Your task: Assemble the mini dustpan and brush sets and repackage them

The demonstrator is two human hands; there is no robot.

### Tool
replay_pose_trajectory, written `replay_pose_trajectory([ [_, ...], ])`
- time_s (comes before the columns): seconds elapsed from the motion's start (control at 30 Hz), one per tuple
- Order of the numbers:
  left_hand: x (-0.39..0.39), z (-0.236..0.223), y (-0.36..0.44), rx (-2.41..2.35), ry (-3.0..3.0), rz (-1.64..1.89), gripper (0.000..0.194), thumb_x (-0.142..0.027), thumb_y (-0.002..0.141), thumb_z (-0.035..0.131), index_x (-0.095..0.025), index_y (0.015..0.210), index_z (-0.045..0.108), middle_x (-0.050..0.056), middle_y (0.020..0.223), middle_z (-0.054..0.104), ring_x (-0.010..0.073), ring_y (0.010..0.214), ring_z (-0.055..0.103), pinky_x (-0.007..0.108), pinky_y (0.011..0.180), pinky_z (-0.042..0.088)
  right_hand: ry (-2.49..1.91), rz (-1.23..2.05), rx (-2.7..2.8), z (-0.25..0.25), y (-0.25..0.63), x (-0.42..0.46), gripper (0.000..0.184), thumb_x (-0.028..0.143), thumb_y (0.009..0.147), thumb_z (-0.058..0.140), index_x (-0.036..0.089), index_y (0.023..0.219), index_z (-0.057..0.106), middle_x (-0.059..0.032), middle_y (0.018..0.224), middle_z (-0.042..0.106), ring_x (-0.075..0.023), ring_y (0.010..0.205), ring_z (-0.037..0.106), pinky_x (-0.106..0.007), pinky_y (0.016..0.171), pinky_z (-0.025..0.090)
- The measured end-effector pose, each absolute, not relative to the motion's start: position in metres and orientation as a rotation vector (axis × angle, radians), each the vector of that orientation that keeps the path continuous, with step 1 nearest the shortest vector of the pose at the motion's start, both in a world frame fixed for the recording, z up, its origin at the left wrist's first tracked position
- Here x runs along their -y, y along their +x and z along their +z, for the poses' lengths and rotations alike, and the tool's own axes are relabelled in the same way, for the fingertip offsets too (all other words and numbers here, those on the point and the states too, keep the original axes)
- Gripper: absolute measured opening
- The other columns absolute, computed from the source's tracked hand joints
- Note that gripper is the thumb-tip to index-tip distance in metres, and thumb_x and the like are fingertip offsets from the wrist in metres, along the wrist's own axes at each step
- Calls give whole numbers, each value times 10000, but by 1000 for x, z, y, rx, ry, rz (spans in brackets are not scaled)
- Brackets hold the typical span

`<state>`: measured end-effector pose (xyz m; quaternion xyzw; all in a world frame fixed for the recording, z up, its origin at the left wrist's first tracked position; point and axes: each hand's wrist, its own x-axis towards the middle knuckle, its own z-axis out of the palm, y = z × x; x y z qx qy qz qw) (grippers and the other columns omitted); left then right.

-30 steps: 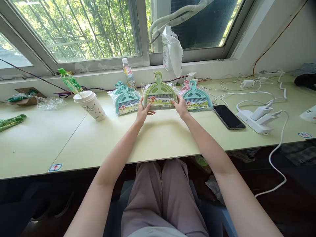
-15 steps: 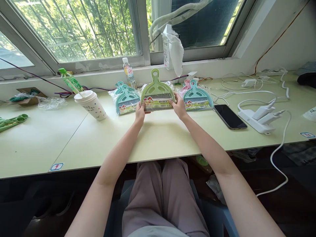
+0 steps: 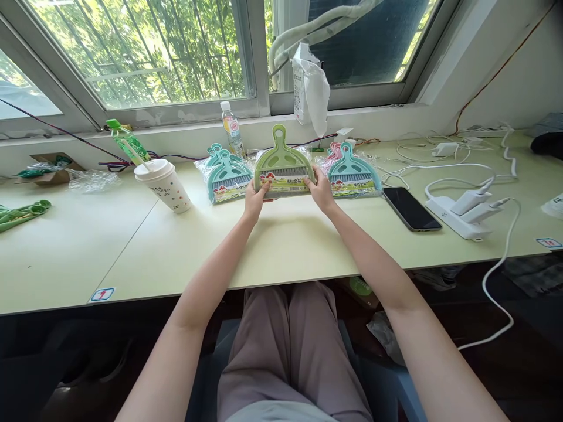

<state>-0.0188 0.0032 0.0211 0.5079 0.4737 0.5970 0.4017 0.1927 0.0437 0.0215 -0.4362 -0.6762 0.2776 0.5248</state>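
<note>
A green dustpan and brush set [image 3: 284, 161] in clear plastic wrap is held up between my two hands, its handle pointing away from me. My left hand [image 3: 255, 199] grips its lower left corner, thumb on the front label. On the opposite corner my right hand [image 3: 320, 190] is closed, thumb on the front too. Wrapped blue dustpan and brush sets [image 3: 227, 176] lie to the left of it. Another blue set [image 3: 353, 173] lies to the right, with a pink set [image 3: 334, 151] partly hidden behind it.
On the pale table [image 3: 176, 258] stands a white paper cup [image 3: 163, 186] with a straw, left of my hands. Two bottles are at the back, one clear [image 3: 233, 130], one green [image 3: 129, 142]. A phone [image 3: 411, 208] and a power strip [image 3: 457, 217] with cables lie right.
My left thumb has shifted further onto the front of the green set's label. The set stays between both hands, almost in the same place; the view has moved slightly.
</note>
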Motion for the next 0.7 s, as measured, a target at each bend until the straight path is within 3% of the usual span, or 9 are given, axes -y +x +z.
replay_pose_trajectory([
  [0.13,-2,22,-17,-1203,1255,1554,410,-451,853,669,-181,1125,522,99,1090,705,183,763,719,275,567,602,-1035,796,1622,24,191,-37,801,678,838,589,253,1488,395,-118,1403,571,-352,1310,531,-569,1046,518],
  [0.23,0,23,-15,-1199,1265,1560,420,-458,843,675,-185,1121,519,96,1089,700,177,734,716,274,549,593,-1009,885,1610,24,192,-36,1013,754,710,679,263,1521,325,-137,1408,548,-373,1261,563,-546,925,606],
  [0.33,1,23,-15,-1191,1277,1540,434,-471,825,685,-186,1108,519,89,1054,696,163,664,701,275,518,578,-1007,906,1603,21,193,-39,1104,764,641,732,288,1532,287,-138,1397,546,-375,1232,578,-517,869,638],
  [0.53,-3,22,-19,-1205,1312,1505,419,-455,738,756,-180,956,527,59,942,686,161,694,693,241,494,561,-1072,906,1573,16,200,-52,980,633,608,828,240,1419,442,-139,1212,665,-341,1127,649,-516,972,571],
  [0.7,0,23,-19,-1093,1424,1287,500,-448,740,765,-183,1049,475,55,901,702,145,561,679,236,464,525,-1172,945,1709,22,221,-58,787,513,567,878,210,1240,604,-123,1123,711,-340,1086,668,-538,991,535],
])
